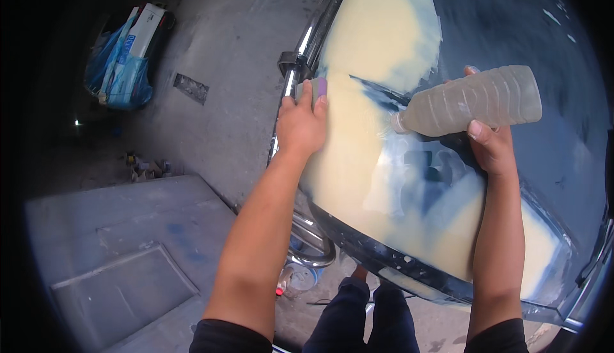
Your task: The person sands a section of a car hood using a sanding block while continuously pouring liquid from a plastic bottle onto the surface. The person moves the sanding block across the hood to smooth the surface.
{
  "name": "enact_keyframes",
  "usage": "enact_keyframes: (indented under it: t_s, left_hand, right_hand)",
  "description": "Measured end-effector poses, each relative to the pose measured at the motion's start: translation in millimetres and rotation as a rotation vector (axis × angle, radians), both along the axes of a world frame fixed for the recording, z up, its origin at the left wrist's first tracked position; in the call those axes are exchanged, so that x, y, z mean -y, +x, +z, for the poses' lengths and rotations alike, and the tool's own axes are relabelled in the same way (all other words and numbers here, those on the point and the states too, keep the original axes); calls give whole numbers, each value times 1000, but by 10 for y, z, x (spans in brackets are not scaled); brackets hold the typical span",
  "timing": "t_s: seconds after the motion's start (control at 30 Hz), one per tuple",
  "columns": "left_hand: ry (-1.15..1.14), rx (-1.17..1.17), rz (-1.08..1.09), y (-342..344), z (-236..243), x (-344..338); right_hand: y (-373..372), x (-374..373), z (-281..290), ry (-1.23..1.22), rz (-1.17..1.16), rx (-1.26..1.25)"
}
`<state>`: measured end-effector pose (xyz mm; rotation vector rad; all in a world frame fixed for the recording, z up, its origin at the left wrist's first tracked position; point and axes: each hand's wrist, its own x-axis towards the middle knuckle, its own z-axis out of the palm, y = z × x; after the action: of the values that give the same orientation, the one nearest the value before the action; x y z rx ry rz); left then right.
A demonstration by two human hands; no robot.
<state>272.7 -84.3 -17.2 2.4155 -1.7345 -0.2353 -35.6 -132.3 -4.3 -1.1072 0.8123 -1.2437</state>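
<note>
My left hand [300,123] presses a small grey and purple sanding block [314,88] against the left edge of a dark blue car panel [511,20]. Large patches of pale yellow filler [377,27] cover the panel. My right hand [489,145] grips a clear plastic bottle [473,100], tipped on its side with the neck pointing left over the panel. The surface below the bottle's mouth looks wet and shiny.
A chrome bar [313,33] runs along the panel's left edge. A blue plastic bag [121,65] holding boxes lies on the concrete floor at upper left. A grey flat panel [128,257] lies at lower left. Small items sit on the floor by my legs [358,314].
</note>
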Motion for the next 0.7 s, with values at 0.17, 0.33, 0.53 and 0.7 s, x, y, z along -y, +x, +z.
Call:
enact_keyframes:
  t_s: [0.17, 0.33, 0.53, 0.7]
  left_hand:
    - [-61, 76, -273, -652, -14, -1331]
    - [1, 108, -123, -489, 42, -787]
    - [33, 88, -13, -319, 74, -234]
    - [18, 84, -241, -988, 81, -1647]
  right_hand:
    - [-182, 44, -30, 16, 39, -19]
    - [-153, 52, 23, 3, 110, -75]
    - [-137, -50, 124, 47, 103, -179]
    - [-331, -605, 195, 37, 34, -129]
